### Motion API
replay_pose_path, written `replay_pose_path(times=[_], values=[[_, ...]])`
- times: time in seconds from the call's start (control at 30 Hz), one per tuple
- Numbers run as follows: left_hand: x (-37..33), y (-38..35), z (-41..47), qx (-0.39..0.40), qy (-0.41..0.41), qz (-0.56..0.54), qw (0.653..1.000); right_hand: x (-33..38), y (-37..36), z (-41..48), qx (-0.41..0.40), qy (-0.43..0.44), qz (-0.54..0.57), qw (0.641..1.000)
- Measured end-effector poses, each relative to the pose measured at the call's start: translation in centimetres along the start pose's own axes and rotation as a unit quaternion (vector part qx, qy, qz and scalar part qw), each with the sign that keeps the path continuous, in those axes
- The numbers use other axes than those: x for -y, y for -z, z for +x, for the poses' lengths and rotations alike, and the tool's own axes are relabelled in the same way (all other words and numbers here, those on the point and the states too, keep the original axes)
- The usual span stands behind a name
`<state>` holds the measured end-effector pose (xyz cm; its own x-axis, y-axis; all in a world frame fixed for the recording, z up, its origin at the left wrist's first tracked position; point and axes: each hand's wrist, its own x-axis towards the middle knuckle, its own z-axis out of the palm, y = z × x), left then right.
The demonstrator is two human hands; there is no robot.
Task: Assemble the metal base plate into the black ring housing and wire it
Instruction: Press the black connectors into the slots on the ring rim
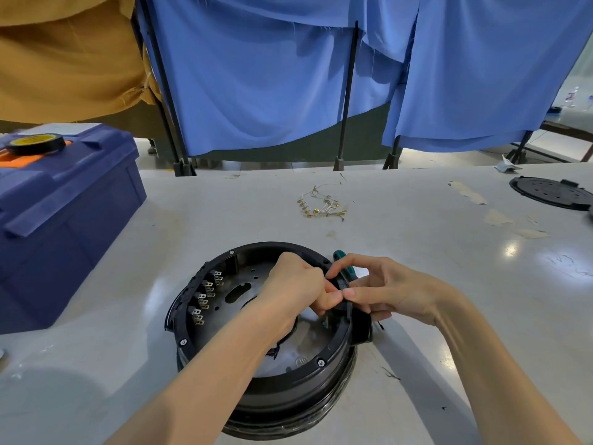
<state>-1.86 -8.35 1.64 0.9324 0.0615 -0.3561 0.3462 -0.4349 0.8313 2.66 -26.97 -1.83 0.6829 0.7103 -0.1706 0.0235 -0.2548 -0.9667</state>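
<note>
At the right rim of the black ring housing [256, 390], the left hand [295, 284] and the right hand [385, 290] met fingertip to fingertip, both pinching a small black part [344, 285] there; what it was could not be told. The metal base plate [305, 348] already lay inside the housing, on the table [417, 252]. The terminals [205, 297] along the left wall stood bare and the wire bundle [322, 203] lay well apart, so the wiring seemed mostly left to do
</note>
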Motion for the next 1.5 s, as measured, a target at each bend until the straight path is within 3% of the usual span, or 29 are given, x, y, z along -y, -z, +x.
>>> replay_pose_path(times=[0.13,0.57,0.77,0.97,1.03,1.1,1.17,1.2,1.3,1.37,1.5], values=[[0.7,-0.7,0.2,-0.032,-0.002,-0.009,0.999,-0.3,-0.2,-0.1,-0.005,0.003,-0.019,1.0],[0.5,0.3,0.0,0.054,0.018,-0.022,0.998,-0.5,-0.4,-0.4,-0.023,0.022,0.016,0.999],[1.8,0.7,0.2,0.098,-0.05,0.006,0.994,-0.4,-0.5,-0.3,-0.027,0.02,0.012,0.999],[1.6,0.9,0.6,0.09,-0.069,0.029,0.993,-0.2,-0.6,-0.3,-0.024,0.022,0.005,0.999],[1.5,1.6,0.6,0.055,-0.102,0.029,0.993,-0.2,-0.4,-0.4,-0.024,0.024,-0.001,0.999],[1.8,2.9,1.0,-0.067,-0.148,0.06,0.985,-0.1,-0.3,-0.4,-0.026,0.025,0.005,0.999],[2.3,4.8,1.6,-0.213,-0.19,0.178,0.942,-0.2,-0.2,-0.3,-0.037,0.022,0.011,0.999],[2.7,5.6,1.9,-0.248,-0.184,0.257,0.916,-0.2,-0.2,-0.3,-0.046,0.019,0.007,0.999],[4.2,7.9,2.9,-0.202,-0.117,0.38,0.895,0.0,0.0,-0.2,-0.076,0.011,-0.02,0.997],[4.9,8.6,3.2,-0.162,-0.106,0.357,0.914,0.1,0.1,-0.1,-0.086,0.009,-0.031,0.996],[5.3,8.5,3.4,-0.178,-0.12,0.326,0.921,0.3,0.5,0.0,-0.089,0.008,-0.056,0.994]])
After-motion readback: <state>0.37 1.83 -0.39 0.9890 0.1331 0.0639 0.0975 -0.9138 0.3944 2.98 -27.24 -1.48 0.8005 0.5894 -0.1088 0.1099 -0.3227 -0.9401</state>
